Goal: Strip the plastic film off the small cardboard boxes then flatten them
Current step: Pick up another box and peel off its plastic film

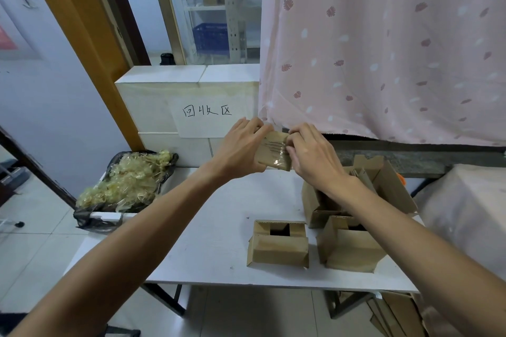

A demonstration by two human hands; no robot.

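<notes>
A: Small brown cardboard box (269, 157), wrapped in clear plastic film (276, 148): where?
B: Above white tabletop's (219, 227) far edge, long axis crosswise; left hand (241, 146) grips one end, right hand (310, 152) pinches film at the other.

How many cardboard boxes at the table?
4: held box between left hand and right hand; front-centre box on table; front-right box; open rear box. Others may hide inside.
</notes>
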